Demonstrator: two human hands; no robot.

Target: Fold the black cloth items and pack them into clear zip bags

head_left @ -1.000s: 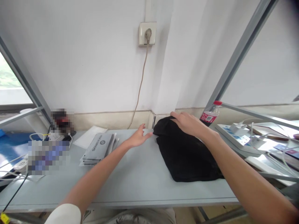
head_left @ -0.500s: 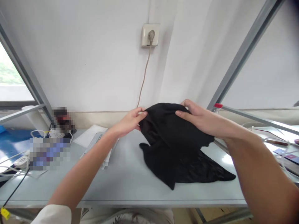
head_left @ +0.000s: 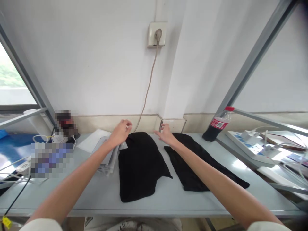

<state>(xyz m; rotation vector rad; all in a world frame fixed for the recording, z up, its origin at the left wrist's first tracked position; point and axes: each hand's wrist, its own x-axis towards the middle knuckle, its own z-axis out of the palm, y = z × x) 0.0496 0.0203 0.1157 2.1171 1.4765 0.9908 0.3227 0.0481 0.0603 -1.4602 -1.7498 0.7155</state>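
Observation:
Two black cloth pieces lie on the grey table. The left black cloth (head_left: 141,163) is spread flat below and between my hands, one upper corner folded. Just above its upper left edge hovers my left hand (head_left: 121,131), fingers loosely bent and holding nothing. My right hand (head_left: 166,134) is raised above the gap between the cloths, thumb and fingers apart, with nothing in it. The right black cloth (head_left: 179,166) lies under my right forearm, which hides part of it.
Papers and plastic sleeves (head_left: 106,160) lie left of the cloth. A cola bottle (head_left: 218,125) with a red cap stands at the back right by the metal frame (head_left: 255,61). A power strip (head_left: 247,146) and cables are further right. A cord (head_left: 150,80) hangs from a wall socket (head_left: 153,33).
Both hands have let go of the black cloth they were holding up. It now lies flat on the left, apart from the other cloth. The cola bottle has come into fuller view.

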